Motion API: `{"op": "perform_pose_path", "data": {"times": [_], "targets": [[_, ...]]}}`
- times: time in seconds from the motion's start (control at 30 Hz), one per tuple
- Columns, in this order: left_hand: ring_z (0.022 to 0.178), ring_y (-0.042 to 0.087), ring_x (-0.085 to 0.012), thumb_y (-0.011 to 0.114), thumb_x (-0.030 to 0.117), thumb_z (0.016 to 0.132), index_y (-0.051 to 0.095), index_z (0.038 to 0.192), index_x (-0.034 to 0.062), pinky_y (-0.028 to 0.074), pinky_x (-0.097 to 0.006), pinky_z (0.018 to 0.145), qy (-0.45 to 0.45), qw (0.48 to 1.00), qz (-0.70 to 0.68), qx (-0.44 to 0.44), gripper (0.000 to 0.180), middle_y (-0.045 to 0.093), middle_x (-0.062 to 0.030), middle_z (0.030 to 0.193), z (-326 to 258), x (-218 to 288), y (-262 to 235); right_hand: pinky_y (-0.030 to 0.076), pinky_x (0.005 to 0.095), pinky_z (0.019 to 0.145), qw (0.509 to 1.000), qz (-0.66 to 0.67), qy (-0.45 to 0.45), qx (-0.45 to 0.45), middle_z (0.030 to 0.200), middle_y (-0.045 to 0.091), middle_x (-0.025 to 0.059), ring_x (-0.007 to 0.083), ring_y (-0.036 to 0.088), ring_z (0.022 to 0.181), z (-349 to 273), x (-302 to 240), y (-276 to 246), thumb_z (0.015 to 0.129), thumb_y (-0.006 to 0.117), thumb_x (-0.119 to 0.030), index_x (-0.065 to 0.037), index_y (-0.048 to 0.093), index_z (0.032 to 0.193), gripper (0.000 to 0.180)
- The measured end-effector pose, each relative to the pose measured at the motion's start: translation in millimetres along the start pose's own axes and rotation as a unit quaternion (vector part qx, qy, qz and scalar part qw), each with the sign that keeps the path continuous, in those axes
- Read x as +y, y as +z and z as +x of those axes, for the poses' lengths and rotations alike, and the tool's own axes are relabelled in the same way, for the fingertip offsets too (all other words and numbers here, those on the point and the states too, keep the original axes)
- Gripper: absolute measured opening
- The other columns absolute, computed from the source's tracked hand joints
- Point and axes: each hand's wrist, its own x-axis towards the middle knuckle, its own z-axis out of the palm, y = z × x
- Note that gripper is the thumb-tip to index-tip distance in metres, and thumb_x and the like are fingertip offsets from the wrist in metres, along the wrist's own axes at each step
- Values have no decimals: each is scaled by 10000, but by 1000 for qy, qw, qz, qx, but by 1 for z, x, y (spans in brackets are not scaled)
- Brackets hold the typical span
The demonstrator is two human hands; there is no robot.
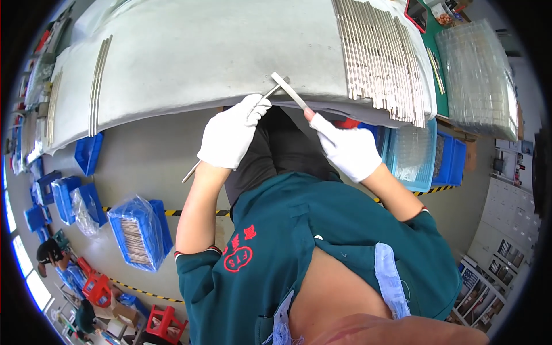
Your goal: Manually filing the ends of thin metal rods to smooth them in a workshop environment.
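My left hand (pixel 230 133), in a white glove, is closed around a thin metal rod (pixel 190 172). The rod slants through the fist: its lower end comes out by the wrist and its upper end past the fingers. My right hand (pixel 349 150), gloved with a bare fingertip showing, grips a flat, pale metallic bar (pixel 290 92). Near its far end the bar crosses the rod's tip, over the front edge of the cloth-covered table (pixel 218 52). Whether the two touch I cannot tell. What kind of tool the bar is does not show.
A dense row of metal rods (pixel 379 57) lies at the table's right; a few more rods (pixel 99 86) lie at the left. Plastic-wrapped clear trays (pixel 477 80) stand far right. A light-blue basket (pixel 422 161) and a wrapped blue crate (pixel 138 236) flank me below. People work behind.
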Motion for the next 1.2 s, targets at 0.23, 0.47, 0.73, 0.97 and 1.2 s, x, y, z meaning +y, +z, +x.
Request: {"op": "perform_pose_path", "data": {"times": [0.23, 0.47, 0.73, 0.97, 1.2], "targets": [[890, 629, -232, 540, 230, 895, 599, 1098, 83, 485, -278, 765, 8, 999, 27, 29, 258, 661, -67, 978, -1, -5, 6, 363, 298, 346, 1000, -3, -16, -1, 873, 650, -1, 165, 443, 347, 7, -6, 7, 776, 578, -51, -149, 563, 1227, 462], [784, 611, -266, 486, 254, 904, 616, 1012, 159, 487, -325, 686, 57, 995, 49, 65, 194, 650, -58, 879, -1, -8, 8, 406, 290, 383, 1000, 11, -21, 7, 1212, 576, 19, 181, 484, 387, 19, 2, 7, 769, 577, -47, -14, 563, 1142, 374], [834, 618, -268, 498, 235, 910, 614, 1051, 119, 489, -312, 721, 59, 995, -83, 15, 216, 647, -86, 938, 4, -16, 7, 354, 273, 343, 998, -40, -14, -40, 735, 612, 0, 140, 433, 352, -9, -2, 5, 778, 593, -83, -181, 499, 1298, 538], [851, 620, -231, 514, 182, 903, 603, 1046, 58, 490, -294, 746, 46, 992, -110, -49, 209, 646, -79, 957, 7, -14, -1, 368, 272, 363, 999, -14, -17, 34, 606, 536, 19, 157, 433, 350, 22, -9, 22, 789, 600, -118, -208, 447, 1340, 578], [747, 578, -171, 492, 131, 901, 614, 1025, 57, 475, -267, 666, 28, 984, -152, -93, 189, 618, -72, 908, 6, -12, -1, 366, 310, 339, 999, -36, 7, 29, 431, 433, -11, 158, 448, 327, 20, -6, 17, 833, 550, -165, -272, 393, 1365, 565]]}}
